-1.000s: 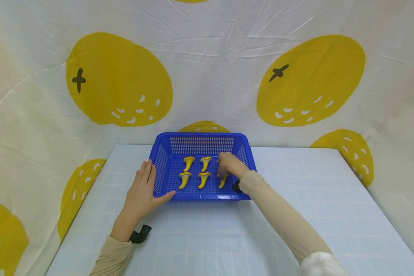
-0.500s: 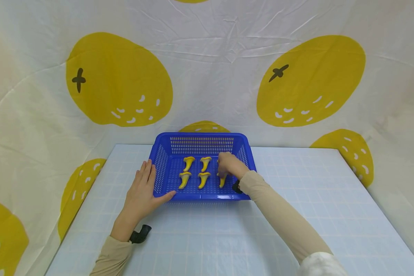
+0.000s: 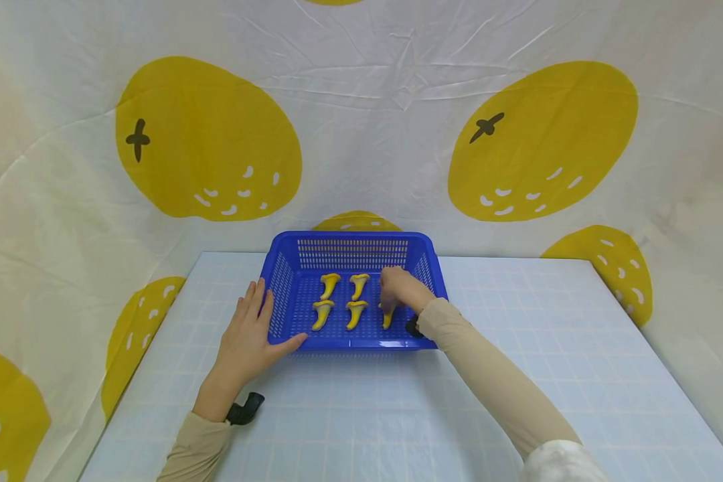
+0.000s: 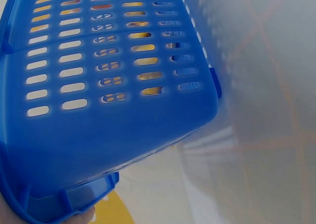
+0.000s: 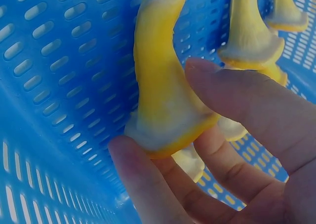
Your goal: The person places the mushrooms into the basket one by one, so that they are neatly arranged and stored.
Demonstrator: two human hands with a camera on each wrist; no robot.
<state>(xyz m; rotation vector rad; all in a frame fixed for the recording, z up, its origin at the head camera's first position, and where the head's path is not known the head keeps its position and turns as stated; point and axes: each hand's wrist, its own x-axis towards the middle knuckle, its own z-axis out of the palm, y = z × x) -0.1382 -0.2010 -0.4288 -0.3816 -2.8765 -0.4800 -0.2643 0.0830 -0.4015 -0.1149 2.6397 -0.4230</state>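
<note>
A blue plastic basket (image 3: 349, 344) with slotted walls holds yellow mushrooms in two rows. My right hand (image 3: 405, 289) is inside its right part. In the right wrist view, the thumb and fingers pinch a mushroom (image 5: 160, 81) at its cap, and the curved stem points away from the hand. Another mushroom lies behind it, mostly hidden by the fingers. My left hand (image 3: 247, 338) rests against the basket's left side with its fingers straight and its thumb on the near rim. The basket's outer wall (image 4: 113, 130) fills much of the left wrist view.
Several mushrooms (image 3: 357, 314) lie to the left of my right hand. The basket stands near the back of a table (image 3: 349, 415) with a pale checked cover. Behind it hangs a white cloth (image 3: 367, 147) printed with large yellow fruit.
My right hand shifts very slightly, and the stem tip of the mushroom it pinches turns a little to the left. My left hand and the basket stay still.
</note>
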